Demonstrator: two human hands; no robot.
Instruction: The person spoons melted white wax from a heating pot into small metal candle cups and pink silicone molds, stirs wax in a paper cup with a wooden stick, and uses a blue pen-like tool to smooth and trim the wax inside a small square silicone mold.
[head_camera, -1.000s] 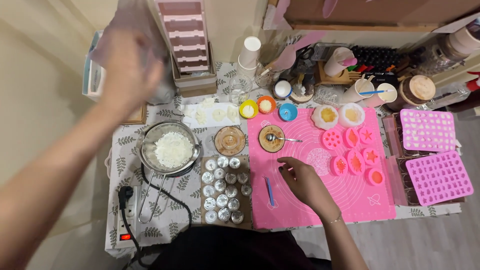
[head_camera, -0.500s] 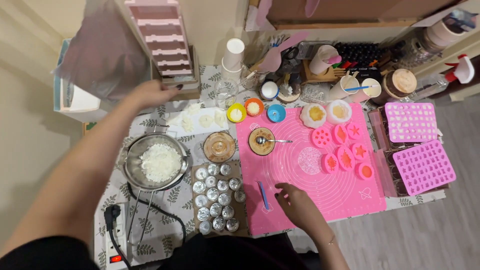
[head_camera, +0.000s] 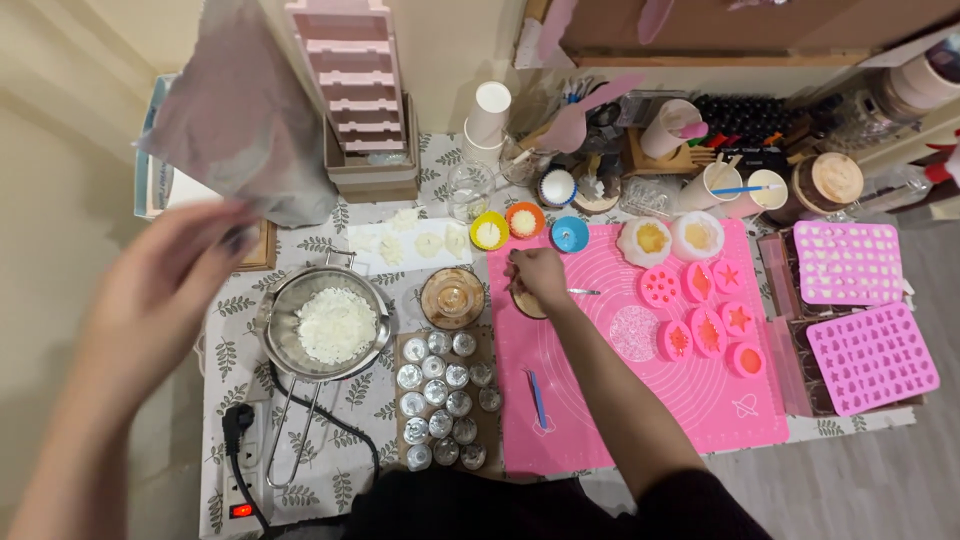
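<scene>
My left hand (head_camera: 170, 285), blurred, is raised at the left over the table's edge. Its fingertips hold the lower corner of a grey foil bag (head_camera: 245, 120) that hangs in the air above the back left. My right hand (head_camera: 535, 275) reaches onto the pink mat (head_camera: 640, 400), fingers curled over a small brown dish (head_camera: 527, 306) that it mostly hides. A metal spoon (head_camera: 586, 292) sticks out of the dish to the right. A metal pot (head_camera: 335, 325) of white flakes sits below the bag.
A glass jar (head_camera: 452, 298) and a tray of small metal cups (head_camera: 440, 400) stand left of the mat. Filled pink moulds (head_camera: 705, 325), two studded pink trays (head_camera: 850, 262), small coloured cups (head_camera: 525, 222), a blue tool (head_camera: 538, 398) and a power strip (head_camera: 240, 490) lie around.
My right hand moved from the mat's near side up onto the small dish. My left hand dropped lower and nearer, with the grey bag still above it.
</scene>
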